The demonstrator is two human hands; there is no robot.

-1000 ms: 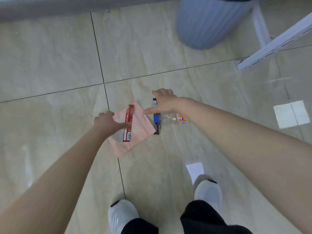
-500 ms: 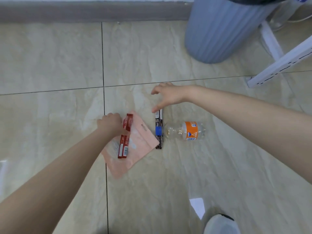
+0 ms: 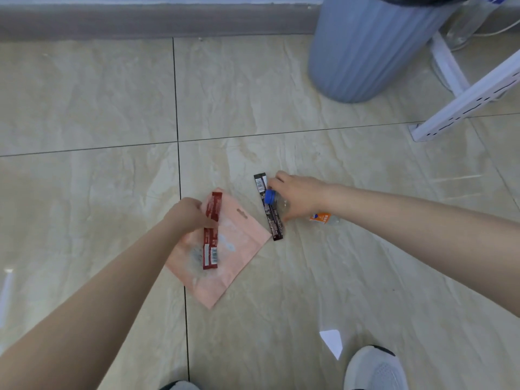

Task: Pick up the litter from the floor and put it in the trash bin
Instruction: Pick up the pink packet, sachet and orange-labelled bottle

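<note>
A pink flat pouch (image 3: 233,257) lies on the tiled floor with a red stick wrapper (image 3: 211,229) across it. My left hand (image 3: 187,218) pinches the red wrapper near its middle. To the right lies a black stick wrapper (image 3: 270,213). Beside it is a clear plastic bottle (image 3: 323,217) with a blue cap and orange label, lying on its side. My right hand (image 3: 298,197) is closed over the bottle's neck end. The blue-grey ribbed trash bin (image 3: 363,52) stands at the upper right, near the wall.
A white metal rack leg (image 3: 464,108) runs diagonally right of the bin. A small white paper scrap (image 3: 332,342) lies by my right shoe (image 3: 374,370). A grey baseboard (image 3: 140,21) lines the far wall.
My right hand has dropped from above the black wrapper onto the bottle's neck. My left hand keeps its grip on the red wrapper. The view has shifted closer.
</note>
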